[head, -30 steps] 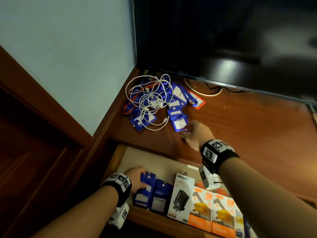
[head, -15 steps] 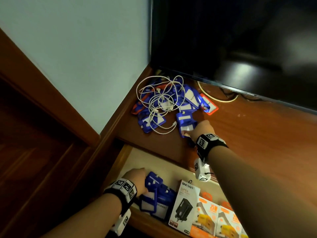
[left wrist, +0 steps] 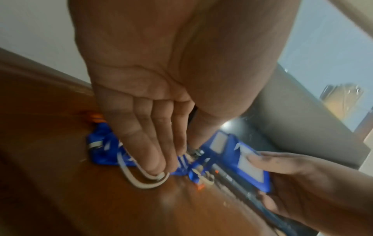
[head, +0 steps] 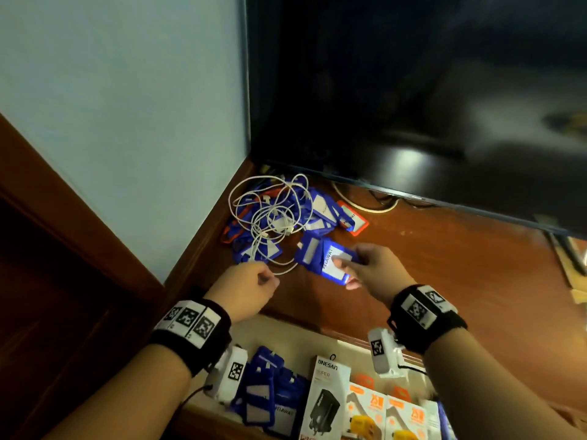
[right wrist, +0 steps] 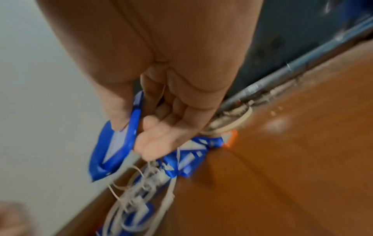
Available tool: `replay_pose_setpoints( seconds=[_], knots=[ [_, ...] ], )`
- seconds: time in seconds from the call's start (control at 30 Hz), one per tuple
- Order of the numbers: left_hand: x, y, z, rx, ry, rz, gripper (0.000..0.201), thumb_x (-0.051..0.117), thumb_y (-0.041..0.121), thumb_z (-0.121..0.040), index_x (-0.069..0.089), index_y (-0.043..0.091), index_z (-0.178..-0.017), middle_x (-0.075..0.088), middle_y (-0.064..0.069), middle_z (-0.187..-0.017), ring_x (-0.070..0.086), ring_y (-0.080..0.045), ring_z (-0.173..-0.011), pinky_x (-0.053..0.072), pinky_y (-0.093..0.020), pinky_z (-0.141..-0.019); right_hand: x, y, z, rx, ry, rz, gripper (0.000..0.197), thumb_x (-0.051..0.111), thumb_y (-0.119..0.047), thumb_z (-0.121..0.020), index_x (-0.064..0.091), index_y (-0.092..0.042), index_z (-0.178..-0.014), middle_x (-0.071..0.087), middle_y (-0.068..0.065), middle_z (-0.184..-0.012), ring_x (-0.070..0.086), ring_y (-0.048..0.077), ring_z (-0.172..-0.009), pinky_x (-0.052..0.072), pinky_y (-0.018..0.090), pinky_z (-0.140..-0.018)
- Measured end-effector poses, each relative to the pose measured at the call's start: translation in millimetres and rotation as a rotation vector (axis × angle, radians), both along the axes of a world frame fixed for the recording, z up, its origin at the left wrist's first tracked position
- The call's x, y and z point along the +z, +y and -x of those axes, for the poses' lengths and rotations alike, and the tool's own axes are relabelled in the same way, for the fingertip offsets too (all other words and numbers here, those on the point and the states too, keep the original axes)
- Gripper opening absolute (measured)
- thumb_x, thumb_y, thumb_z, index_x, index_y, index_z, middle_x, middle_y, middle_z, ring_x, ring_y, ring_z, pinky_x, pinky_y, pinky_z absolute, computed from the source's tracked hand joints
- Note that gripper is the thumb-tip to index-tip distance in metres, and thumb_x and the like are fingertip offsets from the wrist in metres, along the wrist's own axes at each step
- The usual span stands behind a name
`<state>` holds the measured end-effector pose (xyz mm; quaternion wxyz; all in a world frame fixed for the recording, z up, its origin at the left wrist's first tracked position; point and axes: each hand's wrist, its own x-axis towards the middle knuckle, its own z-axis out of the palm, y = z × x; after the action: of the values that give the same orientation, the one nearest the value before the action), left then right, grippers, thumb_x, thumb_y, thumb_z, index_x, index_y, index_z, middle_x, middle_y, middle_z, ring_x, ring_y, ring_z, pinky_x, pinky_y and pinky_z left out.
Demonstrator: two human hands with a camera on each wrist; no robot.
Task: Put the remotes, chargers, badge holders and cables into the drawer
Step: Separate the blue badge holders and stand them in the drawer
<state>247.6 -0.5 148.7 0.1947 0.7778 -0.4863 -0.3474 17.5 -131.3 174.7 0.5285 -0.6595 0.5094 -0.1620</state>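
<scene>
A tangle of white cables (head: 270, 217) lies over a pile of blue badge holders (head: 254, 252) in the back left corner of the wooden top (head: 444, 281). My right hand (head: 344, 265) pinches one blue badge holder (head: 330, 260), thumb on its white card; the right wrist view shows that holder (right wrist: 119, 143) hanging from the fingers (right wrist: 153, 140). My left hand (head: 270, 279) is at the pile's near edge. Its thumb and fingers (left wrist: 153, 156) close on a loop of white cable (left wrist: 147, 182). The open drawer (head: 286, 328) below holds blue badge holders (head: 270, 395) and boxed chargers (head: 330, 398).
A dark TV screen (head: 413, 106) stands along the back of the top, with a cable (head: 365, 208) under its edge. A pale wall (head: 127, 122) closes the left side. An orange badge holder (head: 355, 222) lies at the pile's right. Orange charger boxes (head: 368, 414) fill the drawer's right.
My left hand has come up out of the drawer to the cable loop on the top. My right hand has taken hold of a blue badge holder and drawn it off the pile.
</scene>
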Motion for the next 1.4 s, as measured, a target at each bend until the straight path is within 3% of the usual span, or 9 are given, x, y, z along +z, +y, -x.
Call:
replay_pose_setpoints(
  seconds=[0.1,0.23,0.47,0.7,0.83,1.07,1.17,1.23,1.4],
  knots=[
    [18,-24,4,-0.001,0.138,0.133,0.04,0.073,0.034,-0.095,0.059,0.031,-0.132,0.069,0.008,-0.114,0.067,-0.01,-0.103,0.052,-0.026,-0.089,49,16,14,0.034,-0.128,0.052,0.013,0.072,-0.018,-0.094,0.07,-0.006,-0.099,0.071,0.012,-0.082,0.07,0.016,-0.067,0.062,0.03,-0.062],
    [52,-54,20,-0.198,0.343,0.336,0.091,0.083,0.044,-0.083,0.029,0.047,-0.156,0.047,0.018,-0.154,0.051,-0.006,-0.138,0.045,-0.045,-0.114,110,32,30,0.078,-0.232,0.152,0.021,0.073,-0.029,-0.089,0.072,-0.013,-0.102,0.076,0.006,-0.087,0.071,0.02,-0.075,0.06,0.032,-0.062],
    [102,-58,69,-0.17,0.717,0.437,0.017,0.058,0.011,-0.104,0.07,0.005,-0.114,0.079,-0.008,-0.101,0.072,-0.027,-0.1,0.051,-0.046,-0.105,151,36,53,-0.051,-0.382,0.309,0.013,0.07,-0.019,-0.094,0.069,-0.006,-0.094,0.068,0.008,-0.071,0.06,0.021,-0.059,0.052,0.031,-0.049],
    [93,-27,73,-0.17,0.734,0.331,0.01,0.061,0.005,-0.102,0.069,0.005,-0.095,0.075,-0.008,-0.081,0.059,-0.02,-0.071,0.053,-0.025,-0.073,105,41,54,-0.29,-0.409,0.217,0.015,0.072,-0.013,-0.094,0.066,0.0,-0.1,0.072,0.013,-0.083,0.069,0.018,-0.069,0.061,0.033,-0.058],
    [85,-8,62,-0.131,0.496,0.322,0.009,0.074,0.029,-0.095,0.074,0.02,-0.093,0.076,0.002,-0.087,0.067,-0.015,-0.079,0.055,-0.032,-0.081,60,52,39,-0.387,-0.418,0.093,0.018,0.074,-0.006,-0.091,0.057,-0.006,-0.089,0.069,0.015,-0.086,0.071,0.022,-0.069,0.063,0.038,-0.057],
    [53,14,48,-0.125,0.2,0.291,0.011,0.067,0.033,-0.099,0.073,0.032,-0.109,0.057,0.01,-0.119,0.055,0.007,-0.11,0.036,0.0,-0.092,-2,90,13,-0.254,-0.274,-0.068,0.033,0.081,-0.005,-0.085,0.05,-0.008,-0.095,0.075,0.013,-0.083,0.07,0.023,-0.065,0.061,0.04,-0.057],
    [36,21,46,-0.097,0.213,0.219,0.008,0.071,0.029,-0.097,0.075,0.028,-0.104,0.07,-0.001,-0.109,0.065,-0.009,-0.099,0.052,-0.029,-0.098,-22,104,5,-0.168,-0.247,-0.153,0.038,0.084,-0.01,-0.083,0.048,-0.009,-0.096,0.067,0.011,-0.075,0.058,0.022,-0.058,0.052,0.028,-0.048],
    [25,27,48,-0.007,0.256,0.172,0.007,0.079,0.027,-0.091,0.079,0.024,-0.098,0.076,-0.005,-0.095,0.07,-0.02,-0.088,0.058,-0.04,-0.088,-32,112,1,-0.161,-0.27,-0.233,0.04,0.084,-0.008,-0.082,0.046,-0.009,-0.096,0.067,0.015,-0.078,0.056,0.024,-0.056,0.049,0.027,-0.045],
    [0,40,46,0.255,0.43,0.17,0.028,0.09,0.009,-0.077,0.07,0.004,-0.096,0.074,-0.006,-0.083,0.067,0.001,-0.061,0.051,-0.013,-0.053,-43,132,-4,-0.16,-0.264,-0.339,0.04,0.084,-0.005,-0.082,0.048,-0.007,-0.099,0.072,0.017,-0.095,0.073,0.025,-0.068,0.059,0.031,-0.054]
  ],
)
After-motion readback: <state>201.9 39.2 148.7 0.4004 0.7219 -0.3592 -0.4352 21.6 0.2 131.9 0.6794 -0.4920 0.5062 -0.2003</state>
